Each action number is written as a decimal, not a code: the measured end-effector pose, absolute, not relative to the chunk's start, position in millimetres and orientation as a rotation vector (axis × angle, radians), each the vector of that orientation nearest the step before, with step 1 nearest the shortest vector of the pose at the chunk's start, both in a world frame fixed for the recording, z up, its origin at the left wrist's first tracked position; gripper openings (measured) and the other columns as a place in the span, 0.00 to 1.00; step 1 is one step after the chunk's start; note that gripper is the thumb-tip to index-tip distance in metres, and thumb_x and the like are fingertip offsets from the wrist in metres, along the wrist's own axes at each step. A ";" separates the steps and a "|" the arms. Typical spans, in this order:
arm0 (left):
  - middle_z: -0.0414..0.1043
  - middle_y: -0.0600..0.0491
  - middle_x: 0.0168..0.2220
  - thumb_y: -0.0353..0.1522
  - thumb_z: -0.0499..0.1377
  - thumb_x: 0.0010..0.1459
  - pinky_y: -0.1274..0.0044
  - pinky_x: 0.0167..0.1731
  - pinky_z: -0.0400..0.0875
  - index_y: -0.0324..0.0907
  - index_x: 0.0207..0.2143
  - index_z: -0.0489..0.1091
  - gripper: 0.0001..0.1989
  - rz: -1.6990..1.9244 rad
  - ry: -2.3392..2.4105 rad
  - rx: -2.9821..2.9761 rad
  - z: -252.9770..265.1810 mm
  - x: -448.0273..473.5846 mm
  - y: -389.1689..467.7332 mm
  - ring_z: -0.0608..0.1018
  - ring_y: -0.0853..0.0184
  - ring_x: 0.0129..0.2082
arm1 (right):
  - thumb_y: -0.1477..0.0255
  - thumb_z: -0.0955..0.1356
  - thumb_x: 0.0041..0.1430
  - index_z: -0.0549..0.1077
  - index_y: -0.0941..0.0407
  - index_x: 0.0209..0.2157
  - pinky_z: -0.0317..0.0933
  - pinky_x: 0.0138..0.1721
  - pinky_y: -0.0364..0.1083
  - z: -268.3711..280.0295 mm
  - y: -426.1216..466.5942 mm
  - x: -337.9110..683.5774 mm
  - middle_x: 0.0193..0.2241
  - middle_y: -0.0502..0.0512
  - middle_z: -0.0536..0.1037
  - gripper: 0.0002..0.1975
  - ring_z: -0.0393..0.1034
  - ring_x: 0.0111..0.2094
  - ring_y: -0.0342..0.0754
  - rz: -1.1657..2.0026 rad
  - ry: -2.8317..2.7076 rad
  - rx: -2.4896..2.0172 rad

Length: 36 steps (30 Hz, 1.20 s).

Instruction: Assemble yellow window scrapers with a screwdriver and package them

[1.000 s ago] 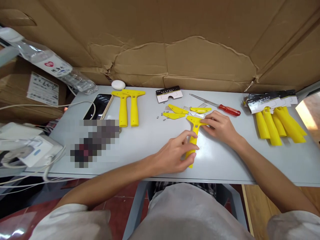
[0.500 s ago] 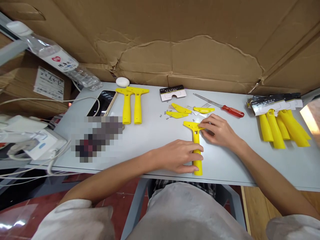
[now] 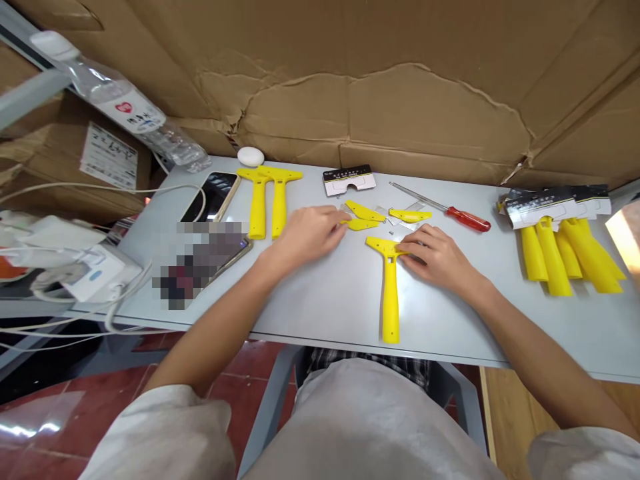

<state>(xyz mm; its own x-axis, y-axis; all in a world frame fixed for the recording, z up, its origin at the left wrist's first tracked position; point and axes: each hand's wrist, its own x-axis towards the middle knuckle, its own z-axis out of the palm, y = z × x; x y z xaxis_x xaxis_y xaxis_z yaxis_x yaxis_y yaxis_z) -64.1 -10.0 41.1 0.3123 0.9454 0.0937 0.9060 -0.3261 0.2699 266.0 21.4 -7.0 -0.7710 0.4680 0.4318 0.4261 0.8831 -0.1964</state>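
Observation:
A yellow T-shaped scraper handle (image 3: 391,293) lies before me, its crosspiece toward the back. My right hand (image 3: 437,259) grips the right end of that crosspiece between thumb and fingertips. My left hand (image 3: 313,233) reaches past it to the left, fingers pinched together at the tip of a yellow cover plate (image 3: 363,225). Whatever is between those fingers is hidden. A second cover plate (image 3: 365,211) lies just behind, and a third (image 3: 410,215) rests to the right beside a flat metal blade (image 3: 400,224). One small screw (image 3: 391,233) shows nearby.
Behind the plates lies a black-and-white card (image 3: 349,180); a red-handled screwdriver (image 3: 467,219) is to their right. Several carded yellow handles (image 3: 553,260) lie far right. Two bare handles (image 3: 257,207), a phone (image 3: 214,195) and a white oval object (image 3: 251,157) are left. Cardboard (image 3: 425,113) rises behind.
My left hand has left the handle's grip and moved up and left to the cover plates and screws. My right hand stays at the crosspiece. The view has shifted slightly.

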 end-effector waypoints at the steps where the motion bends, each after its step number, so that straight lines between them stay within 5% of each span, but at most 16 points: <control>1: 0.87 0.44 0.51 0.36 0.52 0.74 0.64 0.48 0.78 0.44 0.60 0.83 0.23 0.292 1.806 2.366 41.2 -69.3 -5.0 0.86 0.51 0.49 | 0.73 0.70 0.75 0.83 0.53 0.49 0.69 0.45 0.56 -7.2 21.3 265.7 0.45 0.59 0.86 0.08 0.74 0.45 0.57 0.117 -2.572 -0.643; 5: 0.85 0.43 0.57 0.31 0.50 0.73 0.62 0.48 0.77 0.49 0.68 0.77 0.27 0.135 1.999 2.280 37.1 -75.6 6.2 0.86 0.46 0.52 | 0.72 0.70 0.76 0.83 0.52 0.50 0.69 0.44 0.56 -7.1 20.3 264.1 0.45 0.58 0.87 0.08 0.74 0.44 0.57 0.137 -2.572 -0.638; 12: 0.84 0.33 0.52 0.32 0.49 0.73 0.57 0.48 0.76 0.43 0.77 0.64 0.33 -0.111 2.105 2.200 31.6 -65.6 15.8 0.85 0.40 0.51 | 0.70 0.71 0.76 0.83 0.53 0.50 0.69 0.44 0.56 -7.5 20.6 262.4 0.45 0.58 0.87 0.08 0.74 0.44 0.56 0.156 -2.560 -0.637; 21: 0.86 0.41 0.55 0.31 0.50 0.71 0.62 0.47 0.77 0.47 0.66 0.79 0.27 0.029 2.062 2.209 38.4 -68.7 8.5 0.86 0.45 0.52 | 0.71 0.71 0.75 0.83 0.53 0.48 0.68 0.44 0.55 -7.9 19.7 261.3 0.44 0.58 0.88 0.06 0.73 0.43 0.56 0.180 -2.537 -0.647; 36: 0.88 0.43 0.45 0.33 0.54 0.68 0.65 0.45 0.77 0.43 0.63 0.83 0.26 0.202 2.055 2.184 46.7 -63.9 -2.0 0.87 0.50 0.45 | 0.71 0.71 0.74 0.83 0.53 0.49 0.69 0.44 0.56 -8.4 18.5 261.9 0.45 0.59 0.86 0.07 0.73 0.44 0.57 0.188 -2.548 -0.651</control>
<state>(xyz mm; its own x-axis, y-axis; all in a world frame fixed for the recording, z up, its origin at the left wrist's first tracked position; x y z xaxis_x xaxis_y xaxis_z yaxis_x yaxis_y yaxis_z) -63.9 -2.0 46.7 0.0602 0.9982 0.0049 0.9800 -0.0601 0.1899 261.9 18.5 -8.4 -0.7606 0.4821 0.4348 0.4132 0.8760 -0.2486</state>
